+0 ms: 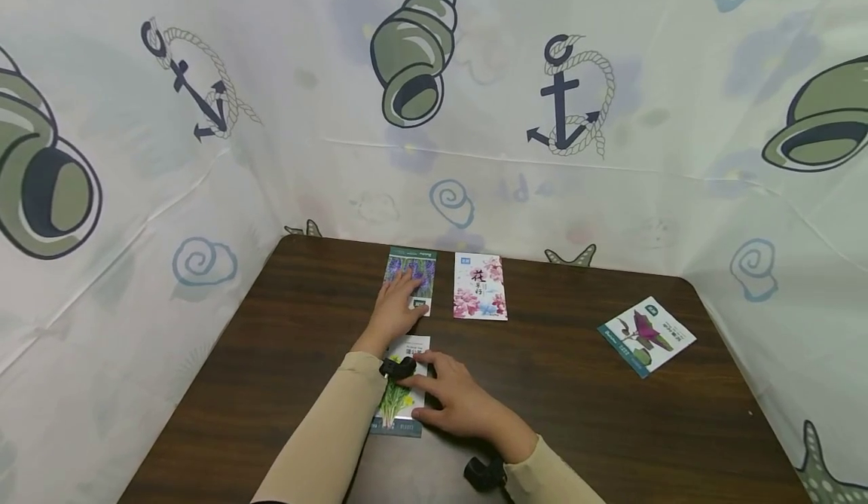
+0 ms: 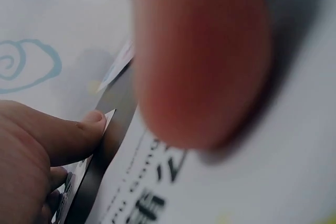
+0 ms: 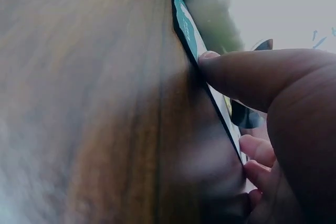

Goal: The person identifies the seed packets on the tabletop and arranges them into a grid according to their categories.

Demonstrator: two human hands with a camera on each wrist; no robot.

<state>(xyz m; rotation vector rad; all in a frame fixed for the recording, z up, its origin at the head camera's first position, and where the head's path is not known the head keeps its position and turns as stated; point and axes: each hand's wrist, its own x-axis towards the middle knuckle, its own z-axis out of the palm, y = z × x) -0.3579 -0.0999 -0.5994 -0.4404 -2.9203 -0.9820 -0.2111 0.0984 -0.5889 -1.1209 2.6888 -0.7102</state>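
In the head view my left hand (image 1: 393, 310) lies over a seed packet with purple flowers (image 1: 426, 263), its fingers spread on the front. In the left wrist view, the left thumb (image 2: 73, 137) touches that packet's edge. Closer to me is a white seed packet with yellow flowers and green stems (image 1: 395, 406), partly covered by the left wrist. My right hand (image 1: 464, 402) rests on its right side with fingers extended and apart. In the right wrist view, the right thumb (image 3: 236, 72) meets the packet's edge (image 3: 185, 27). A large blurred fingertip (image 2: 202, 93) touches the white packet in the left wrist view.
A pink-flowered seed packet (image 1: 480, 287) lies right of the purple one. Another packet with a dark purple plant (image 1: 647, 334) lies askew at the right. The dark wooden table (image 1: 576, 429) meets a printed cloth (image 1: 488, 127) at the back and sides.
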